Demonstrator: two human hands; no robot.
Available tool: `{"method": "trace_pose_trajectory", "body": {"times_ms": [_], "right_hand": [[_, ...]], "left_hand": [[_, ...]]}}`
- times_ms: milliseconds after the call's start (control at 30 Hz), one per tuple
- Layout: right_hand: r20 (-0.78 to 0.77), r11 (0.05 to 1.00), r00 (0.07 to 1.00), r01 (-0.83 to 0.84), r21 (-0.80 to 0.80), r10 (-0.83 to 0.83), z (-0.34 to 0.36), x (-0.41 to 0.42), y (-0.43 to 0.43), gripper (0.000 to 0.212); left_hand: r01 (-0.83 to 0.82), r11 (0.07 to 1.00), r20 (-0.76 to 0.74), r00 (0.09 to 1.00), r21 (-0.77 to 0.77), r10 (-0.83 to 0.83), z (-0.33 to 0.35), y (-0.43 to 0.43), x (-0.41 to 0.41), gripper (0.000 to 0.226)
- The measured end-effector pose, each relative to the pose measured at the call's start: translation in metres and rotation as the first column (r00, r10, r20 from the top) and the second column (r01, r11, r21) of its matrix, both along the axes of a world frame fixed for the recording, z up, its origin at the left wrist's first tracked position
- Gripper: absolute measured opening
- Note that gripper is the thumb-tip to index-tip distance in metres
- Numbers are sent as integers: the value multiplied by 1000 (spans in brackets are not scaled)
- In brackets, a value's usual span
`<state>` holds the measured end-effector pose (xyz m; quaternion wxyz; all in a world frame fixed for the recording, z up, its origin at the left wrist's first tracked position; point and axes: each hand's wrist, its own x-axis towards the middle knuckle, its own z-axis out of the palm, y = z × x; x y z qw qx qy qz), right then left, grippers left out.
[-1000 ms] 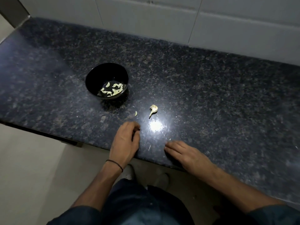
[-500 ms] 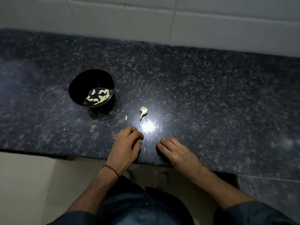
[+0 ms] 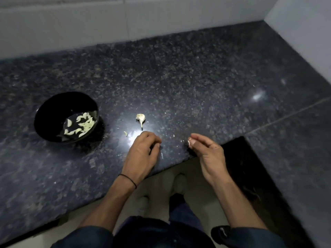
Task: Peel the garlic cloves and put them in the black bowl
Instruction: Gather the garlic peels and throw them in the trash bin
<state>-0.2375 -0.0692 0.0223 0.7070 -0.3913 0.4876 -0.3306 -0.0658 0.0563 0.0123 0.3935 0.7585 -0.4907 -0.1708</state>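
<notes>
Round black bowl has many pale peeled cloves; one small pale garlic piece lies outside. Left hand, right hand: I cannot tell their grip.

Countertop lies open rightward to the corner wall — leftward, the black bowl and a garlic stub intrude.

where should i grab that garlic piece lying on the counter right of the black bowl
Pinch the garlic piece across its plump rounded head, from above, thumb and forefinger on either side. The thin tail pointing toward the near edge looks too slight to hold. It lies flat, clear of the black bowl; the left hand is nearest.
</notes>
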Motion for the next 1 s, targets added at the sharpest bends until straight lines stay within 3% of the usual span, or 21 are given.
{"method": "trace_pose_trajectory", "body": {"times_ms": [167, 333, 433, 633, 767, 1000], "right_hand": [[155, 948, 949, 240, 207, -274, 10, -45, 41, 25], [157, 852, 855, 441, 281, -494, 6, -119, 84, 28], [132, 777, 784, 549, 307, -606, 0, -176, 116, 25], [85, 552, 560, 760, 342, -824, -26, -305, 209, 23], [-8, 408, 445, 827, 386, -895, -63, -384, 276, 21], [-168, 292, 386, 864, 409, -907, -180, -485, 368, 24]], "left_hand": [[185, 982, -10, 983, -31, -186, 11, -11, -29, 7], [441, 898, -1, 898, -13, -441, 16, -20, -99, 11], [612, 790, 8, 790, 37, -613, 13, -20, -155, 12], [857, 486, 11, 492, 171, -870, -3, 2, -288, 13], [910, 334, -19, 349, 246, -937, -28, 31, -377, 14], [915, 134, -165, 210, 381, -964, -140, 92, -488, 17]]}}
